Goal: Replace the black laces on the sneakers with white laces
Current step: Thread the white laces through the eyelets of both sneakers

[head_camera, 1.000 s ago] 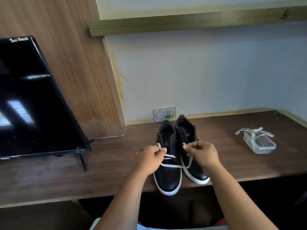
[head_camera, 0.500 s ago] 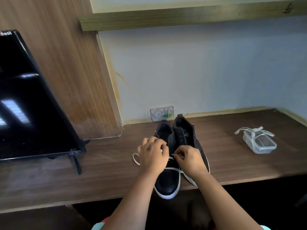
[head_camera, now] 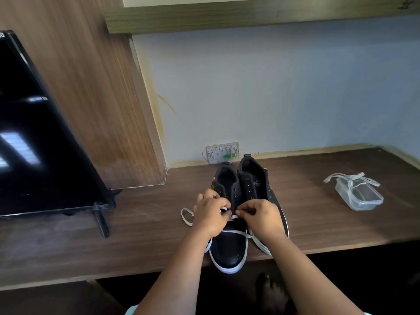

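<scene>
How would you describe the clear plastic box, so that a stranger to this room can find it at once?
Start from the long dark wooden desk under the pale wall. To the right of the pair of black sneakers, standing apart from them, is the clear plastic box. It is the only see-through thing there, and a spare white lace lies draped over it.

Sneakers (head_camera: 241,201): black uppers, white sole edging, small white logo print on the right tongue. White lace (head_camera: 235,233) crosses the left shoe; another white lace (head_camera: 350,178) drapes over the clear plastic container (head_camera: 361,196). Desk (head_camera: 147,228): dark brown woodgrain. Wall panel (head_camera: 91,87): lighter brown woodgrain, vertical streaks. Wall (head_camera: 272,87): pale blue-grey, yellowish stain along its left edge. TV (head_camera: 34,144): glossy black. Socket plate (head_camera: 222,153): white with a green spot.
</scene>
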The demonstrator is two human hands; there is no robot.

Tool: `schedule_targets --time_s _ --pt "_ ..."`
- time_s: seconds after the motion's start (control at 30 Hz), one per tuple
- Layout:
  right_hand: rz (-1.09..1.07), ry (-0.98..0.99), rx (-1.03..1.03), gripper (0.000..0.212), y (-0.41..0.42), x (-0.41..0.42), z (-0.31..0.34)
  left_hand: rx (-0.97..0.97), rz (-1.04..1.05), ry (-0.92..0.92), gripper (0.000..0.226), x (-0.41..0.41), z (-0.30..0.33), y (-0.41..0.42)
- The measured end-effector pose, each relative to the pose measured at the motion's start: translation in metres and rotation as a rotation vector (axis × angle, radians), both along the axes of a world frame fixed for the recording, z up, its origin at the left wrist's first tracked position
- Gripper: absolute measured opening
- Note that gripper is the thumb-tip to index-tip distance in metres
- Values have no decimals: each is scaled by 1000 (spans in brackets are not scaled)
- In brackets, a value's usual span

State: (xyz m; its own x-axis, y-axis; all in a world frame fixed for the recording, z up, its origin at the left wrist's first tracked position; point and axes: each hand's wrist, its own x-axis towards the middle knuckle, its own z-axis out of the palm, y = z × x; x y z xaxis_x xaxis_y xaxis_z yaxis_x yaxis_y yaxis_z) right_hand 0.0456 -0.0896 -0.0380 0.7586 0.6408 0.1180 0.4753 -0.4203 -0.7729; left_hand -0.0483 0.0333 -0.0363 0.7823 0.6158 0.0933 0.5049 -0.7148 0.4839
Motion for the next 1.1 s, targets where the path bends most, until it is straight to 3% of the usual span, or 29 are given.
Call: schedule_targets --time_s 0.17,0.3,0.4,0.47,0.57,0.63,0.7,0.77,0.8,0.9,0.97,1.1 --pt "71 24 -117 12 -8 10 6 52 -11 -79 8 -2 -2 -1" --pt "139 83 -178 19 -16 23 10 -181 180 -229 15 -5 2 14" --pt "150 348 -23 24 -22 26 18 -637 386 -494 22 -9 5 22" --pt "135 584 139 24 -25 25 21 -745 471 -692 19 -14 15 23" --pt "84 880 391 24 -24 18 24 -869 484 -1205 21 -25 47 23" --pt "98 1027 529 26 -21 15 26 -966 450 -1506 24 -37 68 25" --pt "147 1099 588 31 -20 11 31 -1104 410 -1670 26 -50 84 25" --pt "192 1113 595 37 -17 7 34 -1114 381 -1586 28 -54 88 23" --pt "205 1113 596 36 -16 4 35 -1007 391 -1417 28 -52 83 21" --pt "251 1185 650 35 -12 -3 36 -438 301 -623 12 -38 47 14" --pt "307 1264 737 39 -12 -5 40 -198 190 -279 10 -31 27 7" --pt "341 1307 864 40 -16 -4 46 81 110 -22 18 -25 22 -1"
